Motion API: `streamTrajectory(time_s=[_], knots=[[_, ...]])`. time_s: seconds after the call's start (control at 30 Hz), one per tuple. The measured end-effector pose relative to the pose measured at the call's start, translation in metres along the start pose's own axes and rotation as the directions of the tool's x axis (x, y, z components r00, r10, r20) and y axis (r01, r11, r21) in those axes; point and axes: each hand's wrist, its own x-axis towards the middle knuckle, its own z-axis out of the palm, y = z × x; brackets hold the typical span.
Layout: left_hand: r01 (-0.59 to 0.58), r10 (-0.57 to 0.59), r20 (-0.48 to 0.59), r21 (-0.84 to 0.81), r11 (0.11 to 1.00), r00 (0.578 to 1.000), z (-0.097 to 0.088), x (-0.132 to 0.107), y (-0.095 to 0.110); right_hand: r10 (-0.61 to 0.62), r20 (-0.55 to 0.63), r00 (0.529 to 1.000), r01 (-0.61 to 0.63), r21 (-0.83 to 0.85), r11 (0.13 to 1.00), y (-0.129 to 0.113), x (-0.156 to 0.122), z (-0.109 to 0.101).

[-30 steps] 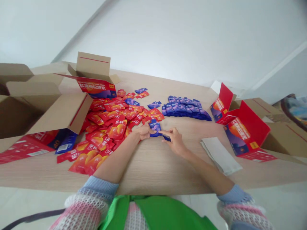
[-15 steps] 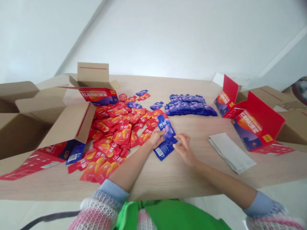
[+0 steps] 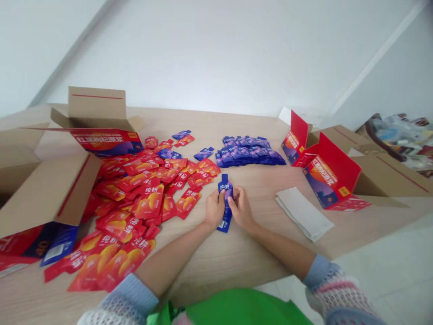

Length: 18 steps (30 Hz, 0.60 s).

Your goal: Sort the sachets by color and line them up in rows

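Between my two hands, over the middle of the table, is a blue spouted pouch with its narrow neck pointing away from me. My left hand is closed on its left edge, thumb on the front. Closed on the right edge is my right hand, its thumb also across the front. Another blue pouch shows below, its barcode end toward me; whether it is held too I cannot tell. To the left spreads a heap of red pouches. Beyond my hands lie overlapping rows of blue pouches.
Open cartons stand on the left, one at the back and one nearer. More open red cartons are on the right. A folded white cloth lies before them. A few loose blue pouches sit behind the heap.
My right hand has closed on the upper blue pouch, which was held by my left hand alone. The pouch has turned upright between both hands. The view has swung to the right.
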Motion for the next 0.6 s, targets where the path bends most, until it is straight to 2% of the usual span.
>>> streamTrajectory(time_s=[0.1,0.2,0.23,0.3,0.37,0.43,0.47,0.5,0.53,0.57,0.6], knots=[[0.011,-0.008,0.038,-0.075,0.997,0.999,0.002,-0.001,-0.001,-0.013,-0.014,1.000,0.011,-0.112,0.994,-0.003,-0.004,0.006],[0.019,-0.009,0.069,-0.148,0.989,0.998,0.004,0.001,-0.004,0.071,-0.009,0.997,-0.072,-0.150,0.986,-0.003,-0.003,0.010],[0.013,-0.005,0.057,-0.150,0.989,0.998,0.006,0.002,-0.005,0.098,-0.013,0.995,-0.098,-0.139,0.985,-0.002,-0.001,0.010],[-0.022,0.018,-0.042,-0.084,0.996,0.999,0.007,0.001,-0.005,0.147,-0.033,0.989,-0.149,-0.097,0.984,-0.002,0.003,0.008],[-0.101,0.112,-0.188,0.069,0.993,0.976,0.004,-0.004,-0.005,0.190,-0.072,0.979,-0.194,-0.046,0.980,-0.002,0.010,0.001],[-0.265,0.335,-0.254,0.273,0.925,0.907,-0.004,-0.015,-0.004,0.211,-0.137,0.968,-0.213,0.000,0.977,-0.001,0.020,-0.010],[-0.374,0.469,-0.214,0.370,0.851,0.857,-0.008,-0.022,-0.004,0.213,-0.181,0.960,-0.214,0.014,0.977,0.000,0.026,-0.016],[-0.475,0.577,-0.121,0.447,0.758,0.808,-0.012,-0.030,-0.003,0.211,-0.223,0.952,-0.211,0.025,0.977,0.002,0.032,-0.024],[-0.554,0.634,0.011,0.498,0.667,0.773,-0.015,-0.038,-0.003,0.210,-0.249,0.946,-0.208,0.034,0.977,0.005,0.037,-0.031],[-0.608,0.627,0.169,0.525,0.595,0.761,-0.016,-0.044,-0.002,0.216,-0.264,0.940,-0.212,0.044,0.976,0.010,0.041,-0.037],[-0.636,0.564,0.320,0.540,0.552,0.761,-0.016,-0.049,-0.002,0.230,-0.277,0.933,-0.223,0.056,0.973,0.015,0.045,-0.044]])
